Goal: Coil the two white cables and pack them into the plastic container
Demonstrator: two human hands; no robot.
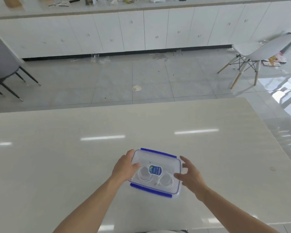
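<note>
A clear plastic container (pixel 165 161) with blue clips along its far and near sides sits on the pale table, its lid on and a blue label in the middle. Through the lid I see two coiled white cables, one on the left (pixel 145 174) and one on the right (pixel 166 180). My left hand (pixel 124 167) rests on the container's left end, thumb lying across the lid. My right hand (pixel 190 174) is at the right end with fingers spread, its fingertips at the lid's edge; whether they touch it is hard to tell.
The glossy beige table (pixel 74 157) stretches wide around the container. Beyond its far edge is a tiled floor with scattered litter, a white chair (pixel 252 52) at the right, a grey chair (pixel 1 64) at the left and white cabinets along the back.
</note>
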